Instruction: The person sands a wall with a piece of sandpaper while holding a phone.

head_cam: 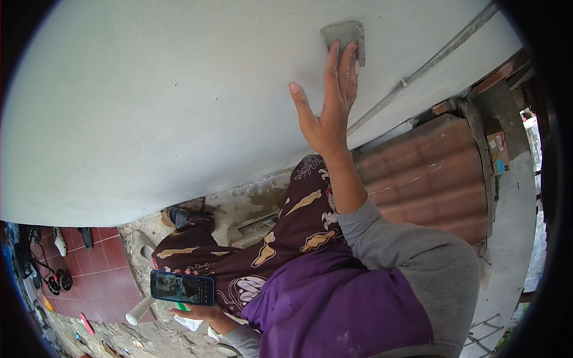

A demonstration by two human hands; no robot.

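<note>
My right hand reaches up to the pale painted wall, its middle fingers pressing a folded grey sheet of sandpaper flat against the surface. The thumb is spread away from the sheet, and pale dust marks the fingers. Low in the view, my left hand holds a smartphone in a blue case, screen up, beside my patterned trousers. A small green item shows just under the phone, partly hidden by the hand.
A grey conduit runs diagonally along the wall. Corrugated brown roofing lies to the right, with a cardboard box beyond. At lower left are a white pipe end, red floor tiles, shoes and small wheels.
</note>
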